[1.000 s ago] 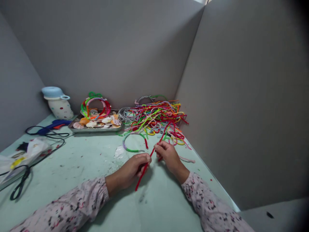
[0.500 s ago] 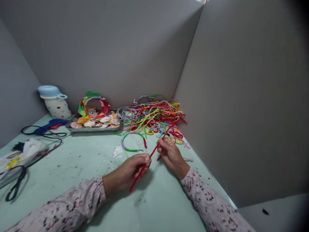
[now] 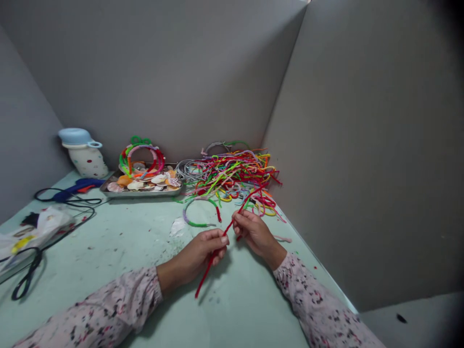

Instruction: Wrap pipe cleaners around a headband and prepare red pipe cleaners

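A red pipe cleaner (image 3: 206, 279) runs slantwise between my two hands above the table. My left hand (image 3: 206, 248) pinches it near the middle, so its lower end sticks out below the fingers. Farther up, my right hand (image 3: 254, 233) is closed on the same piece, and the upper end reaches toward the heap of pipe cleaners. A short red stub shows under my right fingers; whether it belongs to this piece I cannot tell. Just beyond my hands lies an open hoop (image 3: 186, 212) wrapped in green, purple and red.
Many coloured pipe cleaners (image 3: 235, 169) are heaped at the back. Beside them a metal tray (image 3: 145, 194) holds shells and wrapped hoops. At left stand a bottle (image 3: 85, 159), a blue glue gun (image 3: 74, 189) with black cord, and a plastic bag (image 3: 54, 222). Grey walls enclose the table.
My hands have come slightly closer together along the red pipe cleaner. Its lower end now hangs a little lower and bends more steeply. The view has shifted slightly.
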A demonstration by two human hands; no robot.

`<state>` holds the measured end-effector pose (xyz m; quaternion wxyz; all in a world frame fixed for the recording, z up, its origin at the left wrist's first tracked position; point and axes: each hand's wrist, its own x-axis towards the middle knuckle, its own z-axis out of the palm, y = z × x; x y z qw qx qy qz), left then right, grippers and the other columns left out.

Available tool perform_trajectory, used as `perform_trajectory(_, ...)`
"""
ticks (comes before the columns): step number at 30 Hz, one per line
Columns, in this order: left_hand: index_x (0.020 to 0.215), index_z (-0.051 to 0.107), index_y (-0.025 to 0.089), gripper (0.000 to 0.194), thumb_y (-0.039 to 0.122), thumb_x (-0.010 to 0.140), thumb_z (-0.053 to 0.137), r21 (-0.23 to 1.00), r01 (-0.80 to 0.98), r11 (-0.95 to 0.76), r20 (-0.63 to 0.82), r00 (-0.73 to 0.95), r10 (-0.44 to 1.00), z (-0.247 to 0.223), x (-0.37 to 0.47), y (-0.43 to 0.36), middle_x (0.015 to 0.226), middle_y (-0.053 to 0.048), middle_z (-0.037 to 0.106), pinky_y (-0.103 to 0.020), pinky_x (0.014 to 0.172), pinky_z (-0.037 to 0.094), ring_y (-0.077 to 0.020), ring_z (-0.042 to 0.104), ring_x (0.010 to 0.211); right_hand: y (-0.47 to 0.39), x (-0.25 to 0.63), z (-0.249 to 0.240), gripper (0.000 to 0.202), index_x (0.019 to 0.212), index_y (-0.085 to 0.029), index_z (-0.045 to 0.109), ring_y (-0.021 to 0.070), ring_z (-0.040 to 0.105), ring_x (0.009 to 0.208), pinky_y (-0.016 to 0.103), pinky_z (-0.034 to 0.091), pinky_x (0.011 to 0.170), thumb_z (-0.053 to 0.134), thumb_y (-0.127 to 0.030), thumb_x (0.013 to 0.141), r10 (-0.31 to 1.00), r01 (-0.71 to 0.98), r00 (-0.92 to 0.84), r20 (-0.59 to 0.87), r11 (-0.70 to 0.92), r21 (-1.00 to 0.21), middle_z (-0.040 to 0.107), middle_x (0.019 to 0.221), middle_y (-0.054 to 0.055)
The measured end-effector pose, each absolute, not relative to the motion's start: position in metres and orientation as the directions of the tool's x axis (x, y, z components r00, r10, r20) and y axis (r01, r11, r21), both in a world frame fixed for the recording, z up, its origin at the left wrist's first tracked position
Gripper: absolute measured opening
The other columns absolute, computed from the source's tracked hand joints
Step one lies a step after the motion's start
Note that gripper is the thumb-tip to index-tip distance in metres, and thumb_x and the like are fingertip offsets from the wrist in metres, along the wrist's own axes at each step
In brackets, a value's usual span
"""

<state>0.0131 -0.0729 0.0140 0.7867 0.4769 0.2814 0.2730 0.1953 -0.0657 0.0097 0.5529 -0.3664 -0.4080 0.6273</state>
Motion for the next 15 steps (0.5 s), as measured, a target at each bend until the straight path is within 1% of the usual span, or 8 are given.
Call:
perform_trajectory(5,0.08,0.054,0.014,0.023,0.037,0.084,0.057,0.921,-0.156,0.356,-0.189,0.62,0.761,0.0146,0.0143,-0.0708,0.061,0.002,0.051,-0.017,0.044,0.031,-0.005,0.041,0.046,-0.0656,0.194,0.0078,0.026,0.078,-0.016,0.064,0.0075,0.051,0.056,0.019,0.04,0.051,0.077,-0.037,0.071,0.991,-0.398,-0.132,-0.021,-0.072,-0.915,0.058,0.069,-0.001)
perform_trajectory(8,0.08,0.054,0.015,0.022,0.036,0.083,0.059,0.931,-0.148,0.335,-0.198,0.566,0.801,0.014,0.0142,-0.0684,0.058,0.004,0.05,-0.016,0.043,0.029,-0.0045,0.04,0.044,-0.0662,0.1926,0.0069,0.026,0.076,-0.016,0.064,0.0074,0.051,0.055,0.02,0.04,0.051,0.077,-0.037,0.071,0.99,-0.376,-0.142,-0.006,-0.059,-0.925,0.057,0.067,-0.001)
perform_trajectory(11,0.077,0.053,0.015,0.024,0.038,0.081,0.06,0.943,-0.103,0.316,-0.214,0.539,0.815,0.0132,0.0139,-0.0663,0.056,0.004,0.051,-0.017,0.042,0.027,-0.0044,0.04,0.042,-0.0662,0.1922,0.0053,0.026,0.079,-0.016,0.064,0.0068,0.051,0.055,0.019,0.039,0.051,0.076,-0.038,0.072,0.993,-0.367,-0.119,-0.008,-0.052,-0.929,0.058,0.07,-0.001)
perform_trajectory(13,0.076,0.054,0.015,0.026,0.039,0.081,0.061,0.95,-0.083,0.301,-0.215,0.528,0.822,0.0134,0.0137,-0.0657,0.055,0.004,0.052,-0.018,0.042,0.027,-0.0046,0.04,0.041,-0.0664,0.1913,0.004,0.028,0.08,-0.016,0.063,0.007,0.052,0.054,0.019,0.038,0.05,0.074,-0.041,0.073,0.993,-0.327,-0.111,-0.034,-0.069,-0.942,0.059,0.069,-0.001)
perform_trajectory(15,0.075,0.055,0.014,0.028,0.041,0.081,0.061,0.957,-0.076,0.28,-0.202,0.516,0.832,0.0139,0.0137,-0.066,0.056,0.004,0.054,-0.018,0.043,0.028,-0.0048,0.041,0.041,-0.0667,0.1894,0.0027,0.031,0.078,-0.015,0.063,0.0078,0.052,0.053,0.019,0.039,0.05,0.072,-0.045,0.074,0.991,-0.245,-0.115,-0.066,-0.093,-0.965,0.059,0.066,-0.001)
